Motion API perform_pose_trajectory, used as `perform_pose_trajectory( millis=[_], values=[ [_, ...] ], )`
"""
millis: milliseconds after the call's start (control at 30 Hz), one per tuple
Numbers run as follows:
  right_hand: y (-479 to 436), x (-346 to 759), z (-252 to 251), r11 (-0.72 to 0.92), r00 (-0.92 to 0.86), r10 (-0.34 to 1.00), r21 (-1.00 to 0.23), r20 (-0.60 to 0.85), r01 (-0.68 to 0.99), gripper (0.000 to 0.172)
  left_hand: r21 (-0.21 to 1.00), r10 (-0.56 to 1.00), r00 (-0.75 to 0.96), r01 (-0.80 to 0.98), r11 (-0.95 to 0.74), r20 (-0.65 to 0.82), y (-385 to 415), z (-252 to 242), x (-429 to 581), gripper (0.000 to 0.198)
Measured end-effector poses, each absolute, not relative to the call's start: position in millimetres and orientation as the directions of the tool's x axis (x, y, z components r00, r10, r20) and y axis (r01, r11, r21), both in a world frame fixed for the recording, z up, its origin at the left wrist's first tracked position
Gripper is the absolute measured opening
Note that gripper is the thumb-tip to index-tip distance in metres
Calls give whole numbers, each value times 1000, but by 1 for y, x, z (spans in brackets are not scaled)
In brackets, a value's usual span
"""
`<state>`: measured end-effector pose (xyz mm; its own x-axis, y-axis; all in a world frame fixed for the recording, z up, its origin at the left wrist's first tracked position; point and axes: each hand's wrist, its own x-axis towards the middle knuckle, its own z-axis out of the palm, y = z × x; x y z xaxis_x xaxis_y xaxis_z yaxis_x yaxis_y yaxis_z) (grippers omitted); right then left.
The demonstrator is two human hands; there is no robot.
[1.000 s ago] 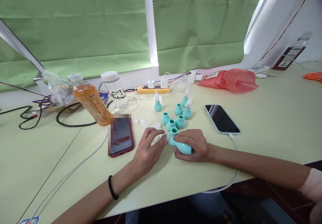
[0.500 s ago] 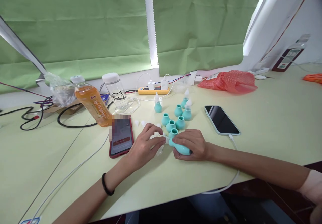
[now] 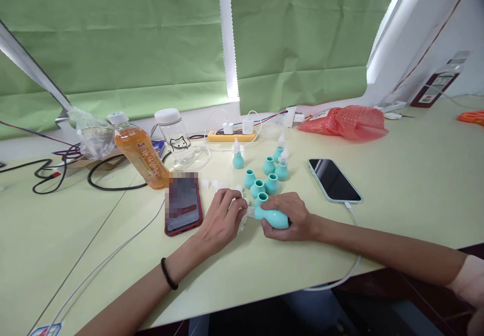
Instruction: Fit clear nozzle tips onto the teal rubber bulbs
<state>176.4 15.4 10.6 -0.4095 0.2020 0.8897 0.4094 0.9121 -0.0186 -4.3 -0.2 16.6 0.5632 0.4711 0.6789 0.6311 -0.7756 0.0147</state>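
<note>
My right hand [image 3: 293, 216] is wrapped round a teal squeeze bulb [image 3: 275, 218], which lies on its side with its mouth to the left. From that mouth juts a clear plastic nozzle [image 3: 250, 212], and the fingers of my left hand [image 3: 225, 217] are closed on its far end, hiding the tip. Right behind the held bulb stands an open-mouthed teal bulb [image 3: 261, 199], with several more beyond it. A teal bulb with a clear pointed nozzle [image 3: 237, 155] stands upright further back. Clear plastic pieces [image 3: 242, 223] show partly behind and under my left hand.
A phone in a red case [image 3: 184, 205] lies left of my hands, and a charging phone [image 3: 335, 180] lies to the right. An orange drink bottle [image 3: 140, 152], a clear bottle [image 3: 174, 139], a yellow power strip [image 3: 231, 136] and red bubble wrap [image 3: 346, 123] stand behind.
The fingers of my left hand have curled in more tightly round the nozzle's end. The right hand's grip has shifted a little, and more of the bulb shows.
</note>
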Motion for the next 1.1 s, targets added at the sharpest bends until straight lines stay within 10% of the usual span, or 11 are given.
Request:
perform_pose_trajectory(
  millis=[200, 533, 733, 1100],
  values=[
    [11, 174, 11, 863, -293, 394, -241, 871, 445, 15, 478, 616, 82, 555, -681, 783, 3, 26, -11, 9],
    [8, 174, 7, 904, -356, 368, -242, 859, 352, 23, -1, 826, 283, 946, -323, 487, 38, 7, -33, 16],
    [8, 174, 11, 854, -407, 518, -428, 752, 295, 27, 229, 677, 336, 765, -602, 654, 16, 27, -24, 22],
    [-7, 171, 15, 816, -544, 557, -537, 628, 215, 22, 520, 727, 516, 510, -685, 452, -13, 19, 4, 33]
  ],
)
